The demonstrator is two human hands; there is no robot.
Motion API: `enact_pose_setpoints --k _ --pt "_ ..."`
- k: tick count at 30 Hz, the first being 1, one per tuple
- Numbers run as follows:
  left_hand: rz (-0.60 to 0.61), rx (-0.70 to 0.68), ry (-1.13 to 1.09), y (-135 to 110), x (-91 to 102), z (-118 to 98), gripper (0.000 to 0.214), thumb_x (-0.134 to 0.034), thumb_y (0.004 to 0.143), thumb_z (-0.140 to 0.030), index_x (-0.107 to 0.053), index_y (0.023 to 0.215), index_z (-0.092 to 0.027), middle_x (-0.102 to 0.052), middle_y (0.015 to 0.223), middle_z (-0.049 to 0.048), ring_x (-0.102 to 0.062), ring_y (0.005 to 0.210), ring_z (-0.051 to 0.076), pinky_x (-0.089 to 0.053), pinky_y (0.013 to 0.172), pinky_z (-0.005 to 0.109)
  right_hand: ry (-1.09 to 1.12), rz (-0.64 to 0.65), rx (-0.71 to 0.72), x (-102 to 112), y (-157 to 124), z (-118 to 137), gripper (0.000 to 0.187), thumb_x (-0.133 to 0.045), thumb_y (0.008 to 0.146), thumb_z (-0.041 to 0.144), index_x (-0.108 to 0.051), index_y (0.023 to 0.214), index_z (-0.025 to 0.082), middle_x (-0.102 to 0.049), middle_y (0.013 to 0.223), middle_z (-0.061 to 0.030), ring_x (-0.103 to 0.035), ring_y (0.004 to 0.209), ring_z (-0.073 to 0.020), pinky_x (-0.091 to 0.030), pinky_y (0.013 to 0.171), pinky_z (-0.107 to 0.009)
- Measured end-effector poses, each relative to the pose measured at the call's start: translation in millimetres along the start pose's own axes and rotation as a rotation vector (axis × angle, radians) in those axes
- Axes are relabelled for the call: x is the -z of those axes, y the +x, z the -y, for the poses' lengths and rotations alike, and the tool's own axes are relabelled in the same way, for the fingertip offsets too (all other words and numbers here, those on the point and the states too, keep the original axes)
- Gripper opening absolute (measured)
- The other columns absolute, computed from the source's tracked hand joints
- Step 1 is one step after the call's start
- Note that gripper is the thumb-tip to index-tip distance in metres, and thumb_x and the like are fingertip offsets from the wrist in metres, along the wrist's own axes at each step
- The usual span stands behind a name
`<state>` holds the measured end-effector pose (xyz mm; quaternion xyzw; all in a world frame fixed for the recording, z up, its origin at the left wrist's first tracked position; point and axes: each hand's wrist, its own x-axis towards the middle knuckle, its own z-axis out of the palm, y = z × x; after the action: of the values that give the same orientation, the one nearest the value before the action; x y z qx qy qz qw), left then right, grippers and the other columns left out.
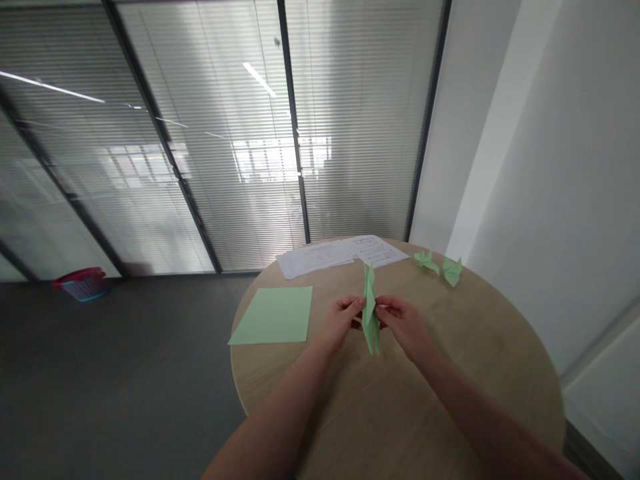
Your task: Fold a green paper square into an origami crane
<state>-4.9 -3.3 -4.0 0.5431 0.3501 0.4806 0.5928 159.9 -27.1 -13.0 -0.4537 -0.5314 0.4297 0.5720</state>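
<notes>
Between my two hands is a piece of folded green paper (370, 312), held upright above the table with narrow points at its top and bottom. My left hand (345, 319) pinches its left side between thumb and fingers. From the other side, my right hand (401, 320) grips the right edge, its fingertips close to the middle of the folds. Left of my hands lies a flat sheet of green paper (274, 315), reaching slightly past the table's left edge. Two folded green paper figures, one (427, 261) beside the other (453, 271), rest at the back right.
Printed white sheets (320, 257) overlap at the back of the round wooden table (480, 373). Behind it stands a glass partition with blinds (355, 133), and a white wall (560, 187) rises on the right. A red and blue basket (83, 285) sits on the floor at far left.
</notes>
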Motion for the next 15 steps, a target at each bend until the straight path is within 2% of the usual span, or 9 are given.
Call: enact_pose_setpoints --k 4,7,11,15 --pt "-0.015 -0.032 -0.019 0.3 -0.4 -0.3 0.045 -0.082 0.071 -0.058 -0.074 0.077 -0.014 -0.071 0.078 0.0065 -0.062 0.069 0.016 -0.048 0.061 0.024 0.028 -0.004 -0.016 0.3 0.9 -1.5 0.023 -0.076 0.072 0.044 -0.077 0.088 0.027 -0.079 0.084 -0.0046 -0.071 0.075 -0.0253 -0.058 0.069 -0.040" --pt "-0.005 -0.042 -0.042 0.3 -1.8 -1.5 0.045 -0.083 0.070 -0.057 -0.075 0.080 -0.014 -0.074 0.090 0.0088 -0.064 0.078 0.018 -0.052 0.070 0.027 0.074 0.000 -0.009 0.6 1.3 -2.7 0.023 -0.078 0.071 0.044 -0.078 0.087 0.027 -0.079 0.088 -0.0052 -0.072 0.080 -0.0264 -0.059 0.075 -0.042" --pt "-0.010 -0.031 -0.053 -0.6 -3.3 -2.8 0.047 -0.083 0.068 -0.059 -0.074 0.077 -0.013 -0.072 0.081 0.0078 -0.065 0.075 0.019 -0.054 0.074 0.033 0.113 0.033 -0.024 1.4 1.0 -2.8 0.024 -0.079 0.072 0.045 -0.079 0.089 0.027 -0.080 0.090 -0.0055 -0.072 0.082 -0.0259 -0.058 0.080 -0.043" --pt "-0.057 -0.028 -0.053 -0.2 -3.3 -3.3 0.047 -0.084 0.066 -0.058 -0.073 0.081 -0.015 -0.072 0.080 0.0056 -0.064 0.072 0.017 -0.052 0.070 0.030 0.164 0.048 -0.039 1.8 0.6 -3.9 0.028 -0.082 0.070 0.046 -0.081 0.088 0.024 -0.080 0.090 -0.0064 -0.071 0.081 -0.0243 -0.057 0.079 -0.040"
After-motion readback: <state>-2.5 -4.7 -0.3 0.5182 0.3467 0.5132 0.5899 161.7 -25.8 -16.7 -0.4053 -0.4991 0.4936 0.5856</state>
